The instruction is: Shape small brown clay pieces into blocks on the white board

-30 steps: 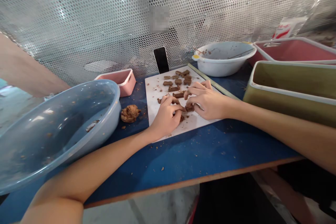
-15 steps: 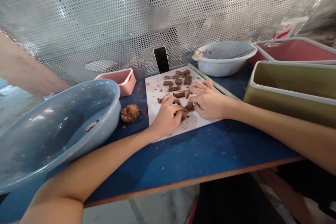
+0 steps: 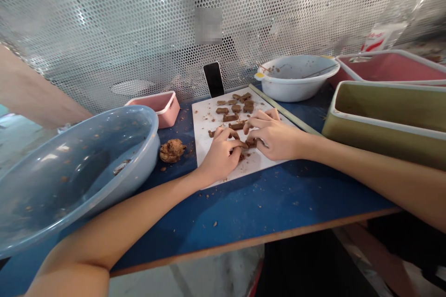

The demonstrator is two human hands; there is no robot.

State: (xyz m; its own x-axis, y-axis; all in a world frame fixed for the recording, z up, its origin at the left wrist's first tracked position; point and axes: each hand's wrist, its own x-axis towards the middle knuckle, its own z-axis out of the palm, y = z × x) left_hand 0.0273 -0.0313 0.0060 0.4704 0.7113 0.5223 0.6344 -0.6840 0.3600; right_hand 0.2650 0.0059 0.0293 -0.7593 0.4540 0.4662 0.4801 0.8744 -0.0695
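A small brown clay-like piece (image 3: 251, 144) lies near the front of a white board (image 3: 219, 171). My left hand (image 3: 223, 153) pinches its left end between thumb and fingertips. At the other end, my right hand (image 3: 273, 135) grips it with curled fingers, which partly hide it. Just behind the fingers is a longer brown bar (image 3: 237, 125), and another (image 3: 230, 118) lies farther back. Several bone-shaped brown pieces (image 3: 236, 108) are set out toward the board's far edge. Crumbs are scattered around them.
A big blue basin (image 3: 139, 185) stands left, beside a brown lump (image 3: 172, 150) and a pink basket (image 3: 169, 109). A phone (image 3: 213, 80) leans against the perforated metal screen. On the right are a stick (image 3: 285, 112), a white basin (image 3: 296, 89), a green bin (image 3: 376, 134) and a pink tray (image 3: 390, 66).
My right hand has shifted slightly left, its fingers drawn closer around the brown piece. My left hand stays in nearly the same pinch. The whole view has moved very slightly.
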